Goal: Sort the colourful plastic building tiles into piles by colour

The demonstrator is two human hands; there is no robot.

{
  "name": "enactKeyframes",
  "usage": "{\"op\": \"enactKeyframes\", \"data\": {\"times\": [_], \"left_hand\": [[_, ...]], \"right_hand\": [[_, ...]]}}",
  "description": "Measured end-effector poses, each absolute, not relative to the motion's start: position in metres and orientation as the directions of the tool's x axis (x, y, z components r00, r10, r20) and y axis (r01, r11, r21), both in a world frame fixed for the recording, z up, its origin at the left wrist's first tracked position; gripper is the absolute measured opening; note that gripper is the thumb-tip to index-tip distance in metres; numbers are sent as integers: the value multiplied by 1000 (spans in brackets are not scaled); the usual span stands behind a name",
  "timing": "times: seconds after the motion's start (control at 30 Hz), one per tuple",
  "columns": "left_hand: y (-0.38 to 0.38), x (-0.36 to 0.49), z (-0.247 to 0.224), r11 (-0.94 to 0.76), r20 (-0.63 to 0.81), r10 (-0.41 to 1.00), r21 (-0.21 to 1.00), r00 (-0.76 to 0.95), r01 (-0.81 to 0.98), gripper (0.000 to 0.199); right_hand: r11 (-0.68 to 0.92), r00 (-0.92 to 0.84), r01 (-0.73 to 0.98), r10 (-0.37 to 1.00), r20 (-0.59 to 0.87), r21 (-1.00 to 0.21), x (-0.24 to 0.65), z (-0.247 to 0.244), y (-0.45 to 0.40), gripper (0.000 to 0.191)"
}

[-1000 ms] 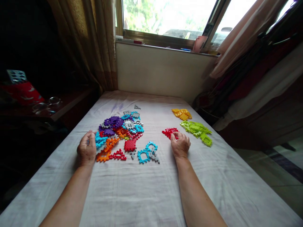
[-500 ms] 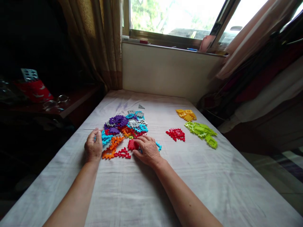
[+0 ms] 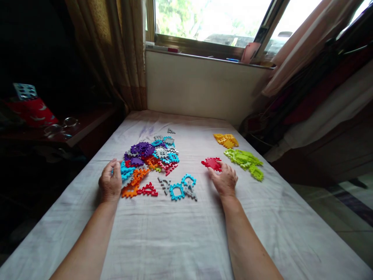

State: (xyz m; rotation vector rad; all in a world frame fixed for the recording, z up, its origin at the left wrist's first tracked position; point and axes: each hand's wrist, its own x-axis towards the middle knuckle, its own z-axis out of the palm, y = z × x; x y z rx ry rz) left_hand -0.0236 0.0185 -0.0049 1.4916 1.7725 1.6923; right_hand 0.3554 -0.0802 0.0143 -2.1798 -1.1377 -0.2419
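Note:
My left hand (image 3: 110,179) rests with curled fingers at the left edge of a mixed pile of toothed plastic pieces, against a light blue piece (image 3: 126,172); its fingertips are partly hidden. My right hand (image 3: 224,179) is at the small red pile (image 3: 211,163), thumb and fingers closed on a red piece there. Purple pieces (image 3: 142,149) top the mixed pile, with orange pieces (image 3: 138,177) at its front. A red triangle (image 3: 148,189) lies beside them. Between my hands are a blue square frame (image 3: 176,191) and several grey pieces (image 3: 190,190).
Yellow pieces (image 3: 226,140) and green pieces (image 3: 244,158) lie on the right of the cloth-covered surface (image 3: 175,241). A small grey triangle (image 3: 171,131) sits at the back. On the left, a dark side table (image 3: 87,124) holds glasses (image 3: 62,126) and a red container (image 3: 33,112).
My right hand has moved right from the mixed pile to the red pile, carrying a red piece. Blue and grey pieces it covered now show. My left hand stays beside the pile.

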Motion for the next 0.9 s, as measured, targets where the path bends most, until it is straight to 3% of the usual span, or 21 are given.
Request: {"op": "enactKeyframes", "data": {"times": [0.13,0.3,0.4,0.5,0.63,0.77,0.9], "left_hand": [[18,-23,-4,-197,425,788,860,-446,471,40],[18,-23,-5,-212,430,786,862,-444,460,41],[18,-22,-5,-216,434,781,862,-449,459,42],[19,-22,-4,-220,447,770,856,-455,468,40],[20,-22,-5,-232,440,781,863,-444,448,40],[19,-21,-4,-238,445,780,861,-440,449,40],[14,-18,2,-226,428,785,872,-449,435,37]], "right_hand": [[-560,736,671,583,344,-487,380,4,-91,44],[-553,717,691,603,349,-465,373,9,-91,38],[-392,605,784,653,455,-480,351,16,-88,27],[-70,342,888,761,552,-454,309,23,-86,17],[283,-43,875,852,521,-392,244,32,-86,16],[411,-279,853,880,386,-321,202,40,-86,25],[414,-344,874,897,278,-255,183,38,-83,18]]}}
